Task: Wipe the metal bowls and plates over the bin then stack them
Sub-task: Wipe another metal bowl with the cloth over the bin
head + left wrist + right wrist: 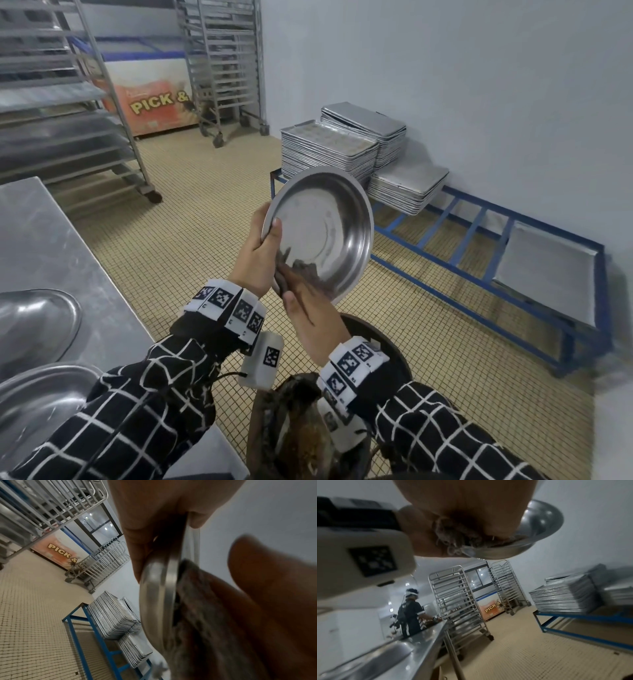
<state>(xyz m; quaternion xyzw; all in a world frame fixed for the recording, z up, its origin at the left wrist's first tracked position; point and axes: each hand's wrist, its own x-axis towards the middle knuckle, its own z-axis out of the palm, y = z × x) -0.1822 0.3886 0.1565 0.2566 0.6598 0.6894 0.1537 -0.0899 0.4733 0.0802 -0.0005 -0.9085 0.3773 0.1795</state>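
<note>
One steel counter on the left carries a far bowl and a near bowl. Over the dark bin, a tilted metal bowl is pinched at its rim by the left hand. The right hand grips a bunched grey cloth and presses it inside the bowl's lower edge.

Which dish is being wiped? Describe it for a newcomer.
Find the dark bin beside the steel table. Above it, the left hand grips a shallow metal bowl by its rim, tilted on edge, the right hand holding a grey rag inside. The other bowls lie on the table, untouched.
</note>
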